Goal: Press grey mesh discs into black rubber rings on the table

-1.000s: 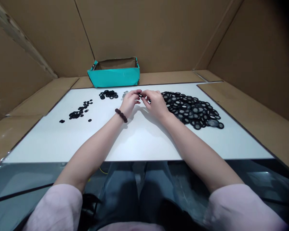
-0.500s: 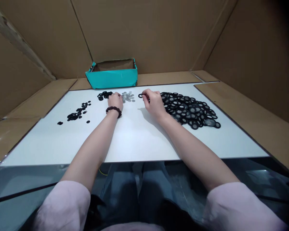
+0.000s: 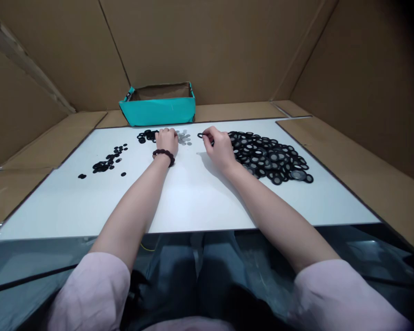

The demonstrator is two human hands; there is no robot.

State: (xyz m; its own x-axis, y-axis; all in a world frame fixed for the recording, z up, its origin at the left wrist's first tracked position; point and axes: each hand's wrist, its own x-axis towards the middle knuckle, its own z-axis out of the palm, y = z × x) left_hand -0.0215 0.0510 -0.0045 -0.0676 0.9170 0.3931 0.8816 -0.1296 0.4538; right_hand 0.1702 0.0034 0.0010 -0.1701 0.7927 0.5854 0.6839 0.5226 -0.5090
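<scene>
black ring (image 3: 200, 135) is pinched at its edge between thumb and forefinger of the right hand (image 3: 221, 148); it projects leftward from those fingertips, into the gap between the two hands, its shadow falling on the white tabletop (image 3: 203, 197) below. left hand (image 3: 167, 141) is palm down, fingers curled toward the surface; whether they grip anything cannot be told, as the back of the hand hides the tips. pale grey discs (image 3: 184, 138) lie loosely scattered just right of the left fingers, between them and the held ring. a cluster of black rings (image 3: 145, 135) sits immediately left of the same fingers, partly covered by them. farther left and nearer the wearer: small black discs (image 3: 101, 166), some overlapping, a few strewn singly. to the right of the right-hand fingers, and partly behind that hand, spreads a large heap of black pieces with grey centres (image 3: 274, 158), many overlapping. beyond the left fingers, at the far edge, stands a teal box (image 3: 158, 113), open at the top, its inside brown. dark beaded bracelet (image 3: 163, 152) circles the left wrist. cardboard walls (image 3: 207, 55) enclose the work area past both hands.
</scene>
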